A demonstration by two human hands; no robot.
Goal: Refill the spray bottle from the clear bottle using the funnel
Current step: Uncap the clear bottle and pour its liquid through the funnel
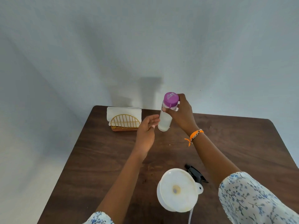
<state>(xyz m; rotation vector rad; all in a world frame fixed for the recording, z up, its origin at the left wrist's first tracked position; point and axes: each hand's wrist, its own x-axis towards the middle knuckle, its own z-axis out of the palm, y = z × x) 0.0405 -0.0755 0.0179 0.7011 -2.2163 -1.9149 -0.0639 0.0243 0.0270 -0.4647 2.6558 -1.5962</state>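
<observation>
right hand (pixel 181 112) grips clear bottle (pixel 165 118) | left hand (pixel 146 131) open, fingertips touching it

You held the clear bottle above the table, behind the funnel.

Your right hand (pixel 181 113) gripped the clear bottle (pixel 165 118) under its purple cap (pixel 171 98), upright; your left hand (pixel 146 131), fingers straight, touched its side. Nearer you stood the white funnel (pixel 177 189), the black spray head (pixel 196 173) just right of it, the napkin holder (pixel 124 122) far left on the table (pixel 97 159).
</observation>
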